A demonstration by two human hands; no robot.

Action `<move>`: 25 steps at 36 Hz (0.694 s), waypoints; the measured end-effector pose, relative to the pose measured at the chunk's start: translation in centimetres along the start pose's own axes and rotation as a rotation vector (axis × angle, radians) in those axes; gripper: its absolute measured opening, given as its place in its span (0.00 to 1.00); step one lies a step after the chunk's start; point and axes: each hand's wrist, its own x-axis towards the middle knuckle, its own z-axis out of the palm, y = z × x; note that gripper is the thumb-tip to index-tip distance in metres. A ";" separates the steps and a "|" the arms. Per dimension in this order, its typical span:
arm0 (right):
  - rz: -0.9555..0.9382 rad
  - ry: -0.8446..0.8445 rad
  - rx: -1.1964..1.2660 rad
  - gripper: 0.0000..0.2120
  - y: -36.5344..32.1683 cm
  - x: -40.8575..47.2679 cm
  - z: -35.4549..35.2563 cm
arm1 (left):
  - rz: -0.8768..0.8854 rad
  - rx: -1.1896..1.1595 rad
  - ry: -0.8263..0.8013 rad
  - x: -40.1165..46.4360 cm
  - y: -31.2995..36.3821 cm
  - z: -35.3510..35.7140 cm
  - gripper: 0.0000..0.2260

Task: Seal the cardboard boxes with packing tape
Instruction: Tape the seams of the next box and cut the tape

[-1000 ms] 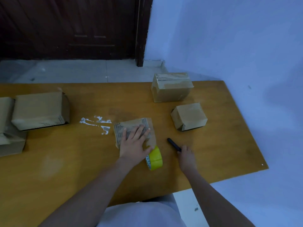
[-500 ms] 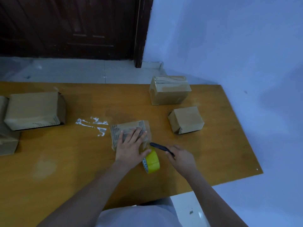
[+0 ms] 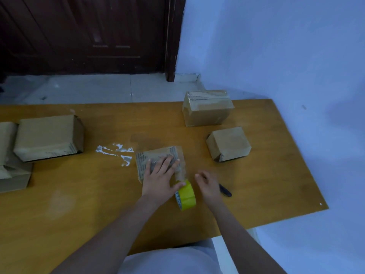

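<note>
A small flat cardboard box (image 3: 142, 165) lies in the middle of the wooden table (image 3: 79, 204). My left hand (image 3: 160, 177) presses flat on top of it, thumb against the yellow tape roll (image 3: 187, 196). The roll stands on edge at the box's near right corner, and a clear strip of tape (image 3: 180, 173) runs from it up onto the box. My right hand (image 3: 208, 184) hovers just right of the roll with its fingers loosely curled and nothing between them. A black cutter (image 3: 226, 191) lies on the table at that hand's right side.
Two closed boxes stand at the back right, a taped larger one (image 3: 207, 109) and a smaller one (image 3: 229, 143). A big box (image 3: 47, 137) and more boxes (image 3: 11, 175) crowd the left edge. White tape residue (image 3: 116, 152) marks the table. The table's right edge nears a blue wall.
My right hand picked up the black cutter, brought it to the tape by the roll, then drew back right. The cutter now lies on the table. The left hand stayed on the box.
</note>
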 end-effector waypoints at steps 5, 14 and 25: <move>0.154 -0.331 0.409 0.03 -2.1 -0.5 1.5 | -0.006 -0.008 -0.007 0.0 0.0 -0.2 0.40; 0.212 -0.406 0.419 0.05 -2.7 -0.7 1.4 | -0.071 -0.144 0.208 0.9 0.6 0.1 0.29; 0.186 -0.319 0.452 0.06 -1.8 -2.6 0.4 | -0.065 -0.089 0.512 2.0 0.6 2.1 0.16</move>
